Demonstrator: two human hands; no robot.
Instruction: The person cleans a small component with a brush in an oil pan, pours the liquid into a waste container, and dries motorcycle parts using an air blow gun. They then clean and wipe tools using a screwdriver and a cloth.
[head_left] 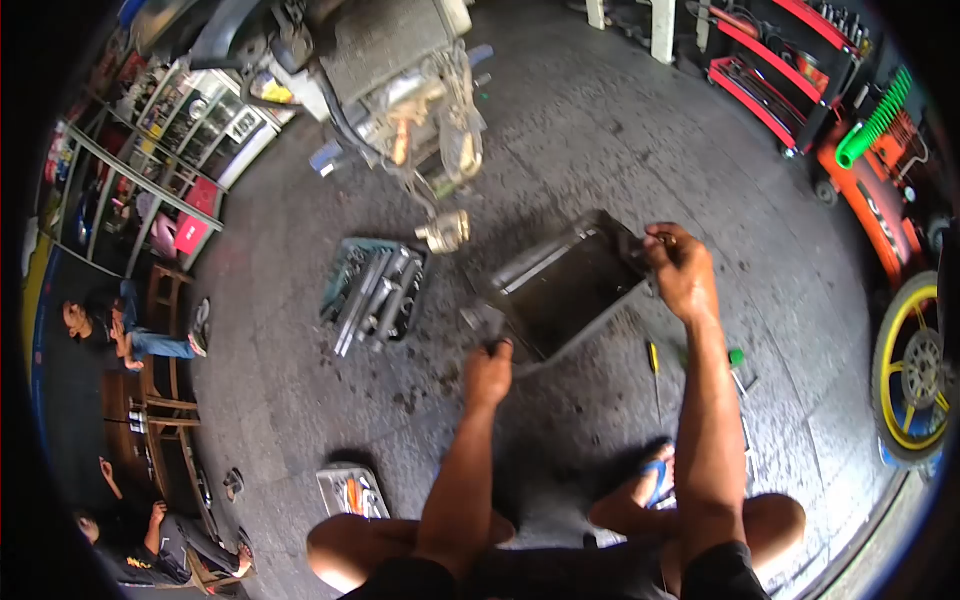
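A dark rectangular metal pan [570,285] is held tilted between my two hands above the floor. My left hand [489,375] grips its near left end, fingers closed at the rim. At the far right end, my right hand [684,270] is closed around the other edge. The pan's inside looks dark and dirty; what lies in it, if anything, I cannot make out. Left of the pan, a greenish tray [335,272] holds several metal tubes [378,295] and small parts. A yellow-handled screwdriver [655,362] lies on the floor below my right hand.
A partly stripped motorcycle [400,90] stands ahead. A small tray of tools [350,490] is near my left knee. To the right are a red tool cart [770,110], an orange floor jack [870,200] and a yellow wheel [915,370]. Two people [130,325] sit at left.
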